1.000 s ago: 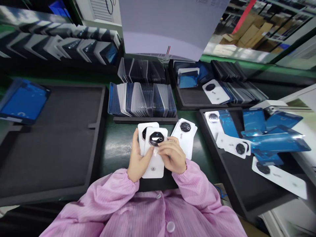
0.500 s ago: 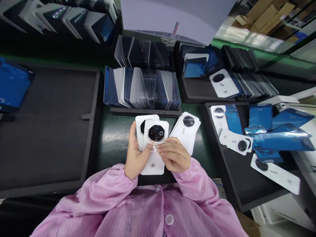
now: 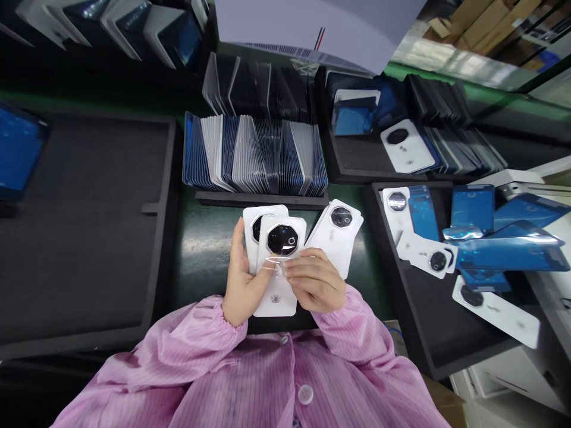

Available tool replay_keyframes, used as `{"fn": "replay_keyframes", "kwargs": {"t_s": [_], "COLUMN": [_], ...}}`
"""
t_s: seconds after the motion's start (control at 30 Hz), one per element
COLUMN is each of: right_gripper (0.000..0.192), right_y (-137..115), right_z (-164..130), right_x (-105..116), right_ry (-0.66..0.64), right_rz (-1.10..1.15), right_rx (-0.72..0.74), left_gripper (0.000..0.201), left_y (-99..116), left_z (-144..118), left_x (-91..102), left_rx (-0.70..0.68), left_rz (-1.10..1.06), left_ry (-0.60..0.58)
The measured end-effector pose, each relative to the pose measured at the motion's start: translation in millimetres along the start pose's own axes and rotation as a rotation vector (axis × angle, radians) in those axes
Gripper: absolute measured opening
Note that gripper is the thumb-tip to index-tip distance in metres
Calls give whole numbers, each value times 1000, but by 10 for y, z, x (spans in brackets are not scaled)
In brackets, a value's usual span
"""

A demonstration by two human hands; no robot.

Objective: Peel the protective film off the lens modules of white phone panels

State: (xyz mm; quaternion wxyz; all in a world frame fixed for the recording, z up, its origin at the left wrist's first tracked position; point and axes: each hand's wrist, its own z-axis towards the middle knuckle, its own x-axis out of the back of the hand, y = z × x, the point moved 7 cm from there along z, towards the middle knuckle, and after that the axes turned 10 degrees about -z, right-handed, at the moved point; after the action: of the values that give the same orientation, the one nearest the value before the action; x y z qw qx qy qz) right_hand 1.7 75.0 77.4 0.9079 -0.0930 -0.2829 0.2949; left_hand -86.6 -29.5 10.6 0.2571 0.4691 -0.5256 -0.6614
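Observation:
My left hand (image 3: 245, 282) grips two overlapping white phone back covers, its thumb across the front one. The front phone back cover (image 3: 275, 306) has a dark octagonal camera window near its top and a small round mark lower down. Behind it, the second phone back cover (image 3: 250, 238) shows only its left side and part of its camera window. My right hand (image 3: 316, 279) is closed in a pinch over the front cover's middle, on a thin clear film (image 3: 279, 261). Just right of it, more white phone back covers (image 3: 332, 244) lie overlapped on the dark green table.
A rack (image 3: 254, 157) of upright panels stands ahead. To the left lies a black tray (image 3: 89, 238) with blue sheets at its far left. On the right, another black tray (image 3: 439, 333) carries white covers and blue film-covered panels (image 3: 513, 252). A pale board (image 3: 312, 24) hangs behind.
Both hands and the covers stay almost in place, with the clear film still pinched. The camera view has shifted slightly.

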Motion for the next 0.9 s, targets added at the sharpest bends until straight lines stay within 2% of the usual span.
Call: {"fn": "replay_keyframes", "kwargs": {"t_s": [0.57, 0.9], "right_gripper": [18, 18], "right_y": [36, 21], "right_z": [9, 32], "right_x": [13, 12], "right_ry": [13, -2], "right_rz": [-130, -133], "right_rx": [-27, -9], "left_gripper": [79, 81], "left_y": [-21, 1], "left_z": [-31, -42], "left_x": [-1, -1], "left_rx": [8, -28], "left_rz": [5, 25], "left_ry": [14, 4]}}
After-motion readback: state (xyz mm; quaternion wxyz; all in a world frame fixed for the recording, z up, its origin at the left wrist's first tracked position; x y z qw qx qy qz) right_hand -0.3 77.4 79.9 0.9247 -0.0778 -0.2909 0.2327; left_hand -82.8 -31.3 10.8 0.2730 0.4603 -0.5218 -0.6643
